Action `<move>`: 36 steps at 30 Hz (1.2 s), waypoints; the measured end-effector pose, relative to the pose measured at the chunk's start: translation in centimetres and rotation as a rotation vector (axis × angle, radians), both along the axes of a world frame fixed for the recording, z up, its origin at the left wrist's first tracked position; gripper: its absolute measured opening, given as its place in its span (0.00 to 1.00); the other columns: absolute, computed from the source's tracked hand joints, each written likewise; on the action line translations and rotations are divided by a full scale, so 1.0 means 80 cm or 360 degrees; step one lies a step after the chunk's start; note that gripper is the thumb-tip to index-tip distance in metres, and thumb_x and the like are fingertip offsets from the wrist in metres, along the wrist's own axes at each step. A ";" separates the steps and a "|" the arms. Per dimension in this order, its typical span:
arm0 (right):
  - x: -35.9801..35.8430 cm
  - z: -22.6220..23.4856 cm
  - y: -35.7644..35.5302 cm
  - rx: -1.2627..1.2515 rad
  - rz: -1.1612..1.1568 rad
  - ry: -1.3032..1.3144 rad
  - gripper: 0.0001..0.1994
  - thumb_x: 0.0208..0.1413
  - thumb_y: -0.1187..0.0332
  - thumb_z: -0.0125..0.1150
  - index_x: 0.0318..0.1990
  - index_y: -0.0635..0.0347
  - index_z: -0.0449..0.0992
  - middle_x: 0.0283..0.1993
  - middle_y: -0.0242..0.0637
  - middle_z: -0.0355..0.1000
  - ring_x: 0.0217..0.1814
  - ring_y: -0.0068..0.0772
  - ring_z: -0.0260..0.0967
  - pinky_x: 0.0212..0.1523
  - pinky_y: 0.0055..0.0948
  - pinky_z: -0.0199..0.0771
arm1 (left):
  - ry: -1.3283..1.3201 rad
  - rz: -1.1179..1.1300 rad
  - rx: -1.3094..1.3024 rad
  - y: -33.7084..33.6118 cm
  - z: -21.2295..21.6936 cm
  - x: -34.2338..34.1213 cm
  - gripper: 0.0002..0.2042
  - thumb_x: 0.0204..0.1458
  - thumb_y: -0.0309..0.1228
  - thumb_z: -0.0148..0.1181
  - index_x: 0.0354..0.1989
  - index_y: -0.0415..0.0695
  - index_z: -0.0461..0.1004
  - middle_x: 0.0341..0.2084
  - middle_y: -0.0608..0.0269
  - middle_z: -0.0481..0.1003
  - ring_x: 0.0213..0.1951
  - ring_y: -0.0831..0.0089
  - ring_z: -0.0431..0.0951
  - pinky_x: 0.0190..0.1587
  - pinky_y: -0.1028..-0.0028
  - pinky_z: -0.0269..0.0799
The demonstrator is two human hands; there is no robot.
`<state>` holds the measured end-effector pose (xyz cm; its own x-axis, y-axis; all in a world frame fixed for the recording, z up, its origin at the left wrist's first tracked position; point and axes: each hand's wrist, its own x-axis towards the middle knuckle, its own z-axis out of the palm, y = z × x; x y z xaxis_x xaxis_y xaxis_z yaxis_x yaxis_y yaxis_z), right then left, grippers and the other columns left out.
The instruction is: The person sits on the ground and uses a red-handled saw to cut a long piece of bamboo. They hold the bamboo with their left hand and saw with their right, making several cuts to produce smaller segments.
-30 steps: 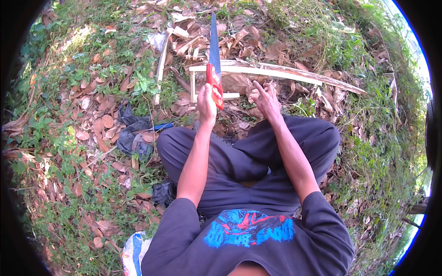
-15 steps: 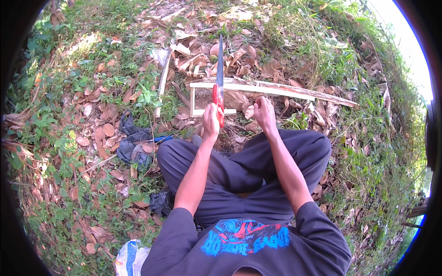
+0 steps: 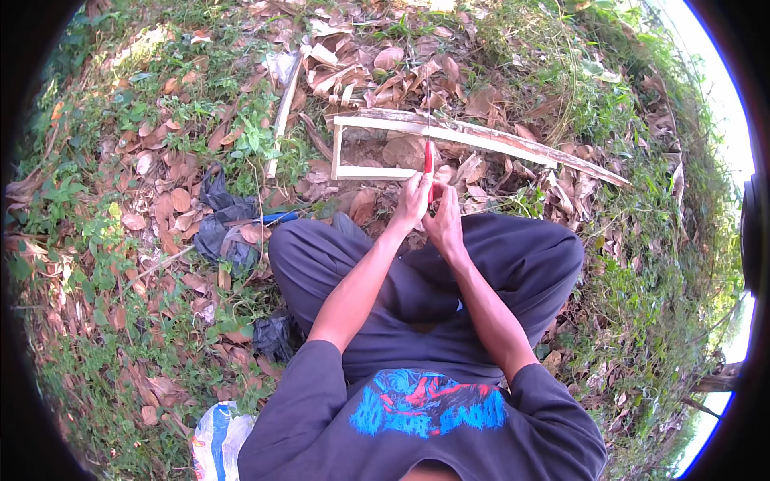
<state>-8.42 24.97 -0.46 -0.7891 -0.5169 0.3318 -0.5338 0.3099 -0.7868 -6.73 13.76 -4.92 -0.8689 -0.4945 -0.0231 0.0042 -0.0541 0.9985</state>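
A hand saw [image 3: 429, 156] with a red handle points away from me, its thin blade now turned edge-on. My left hand [image 3: 411, 200] is wrapped round the handle. Against the handle's near end, my right hand [image 3: 445, 220] has its fingers bent and pressed together; whatever is between them is hidden. Just beyond my hands lies a three-sided frame of pale wood strips [image 3: 373, 172], with one long side, a short end and a shorter near strip. The saw's front part passes above the long side.
A rough-edged wood strip [image 3: 561, 159] lies along the frame's far side. Another strip [image 3: 285, 108] lies to the left. Dark plastic bags [image 3: 220, 228] and a blue-handled tool [image 3: 278, 217] are by my left knee. A white and blue sack [image 3: 220, 441] sits at lower left. Dry leaves and grass surround me.
My left hand has moved right with the saw, and the blade has turned from its flat side to its edge. My right hand has come down and left to the handle.
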 end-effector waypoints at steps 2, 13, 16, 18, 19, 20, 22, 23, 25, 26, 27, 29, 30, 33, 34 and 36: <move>-0.017 -0.017 0.000 -0.0016 -0.0032 -0.0207 0.22 0.51 0.71 0.68 0.51 0.68 0.68 0.43 0.50 0.70 0.48 0.51 0.71 0.51 0.43 0.72 | 0.0021 -0.0026 -0.0043 -0.001 0.000 -0.001 0.19 0.68 0.43 0.48 0.40 0.38 0.75 0.24 0.68 0.71 0.28 0.81 0.69 0.31 0.74 0.65; -0.056 -0.036 0.009 -0.0058 -0.0175 -0.0618 0.18 0.58 0.68 0.65 0.50 0.65 0.65 0.38 0.44 0.76 0.41 0.37 0.76 0.45 0.35 0.75 | -0.0638 0.0142 -0.1552 -0.191 0.025 -0.034 0.27 0.54 0.37 0.61 0.62 0.44 0.69 0.56 0.42 0.69 0.55 0.49 0.73 0.56 0.55 0.71; -0.061 -0.028 0.002 -0.0253 0.0006 -0.0707 0.19 0.57 0.69 0.66 0.51 0.65 0.65 0.40 0.44 0.76 0.42 0.34 0.76 0.46 0.34 0.75 | -0.0399 0.0143 -0.2186 -0.235 -0.001 -0.036 0.29 0.53 0.43 0.63 0.64 0.48 0.69 0.56 0.43 0.68 0.58 0.50 0.68 0.62 0.54 0.62; -0.067 -0.023 -0.001 -0.0240 0.0008 -0.0633 0.16 0.62 0.72 0.62 0.50 0.62 0.61 0.35 0.34 0.73 0.33 0.21 0.72 0.39 0.23 0.75 | -0.0419 0.0052 -0.2202 -0.238 -0.002 -0.051 0.27 0.55 0.48 0.61 0.62 0.50 0.72 0.56 0.45 0.68 0.58 0.52 0.67 0.63 0.52 0.59; -0.070 -0.021 -0.004 -0.0298 0.0021 -0.0640 0.16 0.62 0.71 0.62 0.50 0.62 0.61 0.34 0.33 0.73 0.33 0.20 0.72 0.39 0.22 0.75 | -0.0420 0.0007 -0.2231 -0.242 -0.002 -0.060 0.27 0.55 0.50 0.60 0.61 0.51 0.73 0.56 0.46 0.68 0.58 0.52 0.67 0.62 0.52 0.59; -0.072 -0.013 -0.008 -0.0355 0.0045 -0.0647 0.15 0.62 0.71 0.62 0.50 0.61 0.61 0.33 0.32 0.72 0.32 0.20 0.71 0.38 0.22 0.75 | -0.0429 -0.0028 -0.2260 -0.247 -0.002 -0.066 0.26 0.56 0.51 0.59 0.60 0.52 0.74 0.56 0.46 0.68 0.58 0.52 0.67 0.62 0.51 0.59; -0.073 0.000 -0.013 -0.0314 0.0024 -0.0704 0.12 0.63 0.71 0.61 0.46 0.60 0.63 0.29 0.27 0.70 0.28 0.15 0.66 0.29 0.18 0.69 | -0.0547 -0.0025 -0.2201 -0.252 -0.017 -0.078 0.25 0.58 0.55 0.54 0.56 0.52 0.77 0.51 0.48 0.71 0.55 0.54 0.69 0.61 0.50 0.59; -0.074 0.012 -0.008 -0.0287 -0.0021 -0.0806 0.11 0.63 0.71 0.61 0.45 0.60 0.64 0.28 0.26 0.69 0.27 0.14 0.65 0.27 0.17 0.67 | -0.0599 -0.0059 -0.2224 -0.248 -0.010 -0.088 0.25 0.58 0.56 0.54 0.55 0.52 0.77 0.50 0.48 0.72 0.55 0.55 0.69 0.60 0.50 0.60; -0.073 0.032 -0.011 -0.0303 -0.0127 -0.0933 0.08 0.63 0.71 0.61 0.42 0.59 0.66 0.27 0.25 0.67 0.22 0.10 0.60 0.23 0.13 0.59 | -0.0539 -0.0030 -0.2345 -0.255 -0.018 -0.094 0.26 0.60 0.59 0.50 0.50 0.49 0.78 0.40 0.53 0.74 0.48 0.58 0.72 0.53 0.55 0.61; -0.075 0.032 -0.012 -0.0383 -0.0187 -0.0834 0.08 0.63 0.71 0.61 0.42 0.59 0.66 0.26 0.24 0.67 0.21 0.09 0.58 0.21 0.13 0.57 | -0.0537 0.0000 -0.2279 -0.258 -0.025 -0.095 0.27 0.60 0.59 0.49 0.50 0.49 0.78 0.40 0.53 0.74 0.47 0.57 0.72 0.52 0.55 0.62; -0.074 0.034 -0.009 -0.0424 -0.0226 -0.0873 0.09 0.62 0.71 0.62 0.42 0.60 0.66 0.24 0.23 0.66 0.21 0.09 0.57 0.21 0.14 0.56 | -0.0537 0.0030 -0.2214 -0.261 -0.032 -0.097 0.27 0.60 0.59 0.49 0.50 0.48 0.77 0.40 0.52 0.74 0.47 0.57 0.73 0.52 0.54 0.62; -0.065 0.059 -0.001 -0.0487 -0.0267 -0.0886 0.10 0.62 0.72 0.62 0.43 0.60 0.66 0.24 0.21 0.65 0.21 0.07 0.55 0.21 0.13 0.53 | -0.0528 0.0160 -0.2019 -0.261 -0.042 -0.105 0.28 0.59 0.60 0.48 0.48 0.46 0.79 0.40 0.47 0.76 0.47 0.54 0.75 0.51 0.53 0.64; -0.060 0.069 0.002 -0.0524 -0.0281 -0.0864 0.10 0.62 0.72 0.62 0.43 0.60 0.65 0.25 0.23 0.66 0.23 0.08 0.56 0.22 0.13 0.54 | -0.0504 0.0226 -0.2013 -0.257 -0.040 -0.111 0.27 0.58 0.58 0.51 0.46 0.45 0.78 0.36 0.48 0.78 0.42 0.54 0.77 0.49 0.54 0.65; -0.045 0.089 0.012 -0.0565 -0.0273 -0.0908 0.10 0.61 0.74 0.61 0.45 0.61 0.65 0.28 0.24 0.68 0.26 0.08 0.58 0.27 0.13 0.58 | -0.0515 0.0239 -0.1996 -0.252 -0.037 -0.114 0.23 0.56 0.52 0.53 0.41 0.42 0.79 0.31 0.50 0.80 0.37 0.55 0.78 0.48 0.55 0.67; -0.042 0.093 0.015 -0.0559 -0.0258 -0.0920 0.10 0.61 0.75 0.61 0.45 0.61 0.65 0.29 0.24 0.68 0.26 0.08 0.58 0.27 0.13 0.58 | -0.0529 0.0214 -0.1982 -0.252 -0.035 -0.113 0.22 0.56 0.51 0.53 0.40 0.42 0.79 0.30 0.50 0.80 0.36 0.55 0.78 0.47 0.55 0.67; -0.038 0.100 0.016 -0.0579 -0.0216 -0.0937 0.11 0.61 0.75 0.61 0.45 0.60 0.65 0.29 0.24 0.68 0.26 0.08 0.58 0.27 0.12 0.58 | -0.0564 0.0161 -0.1960 -0.257 -0.030 -0.112 0.21 0.55 0.49 0.54 0.37 0.42 0.79 0.31 0.49 0.80 0.37 0.56 0.78 0.47 0.56 0.67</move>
<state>-11.50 26.25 7.51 -0.9403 -0.3383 -0.0373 0.0376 0.0058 -0.9993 -15.73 -6.77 -7.36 -0.8668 -0.4173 0.2730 -0.3202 0.8854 0.3369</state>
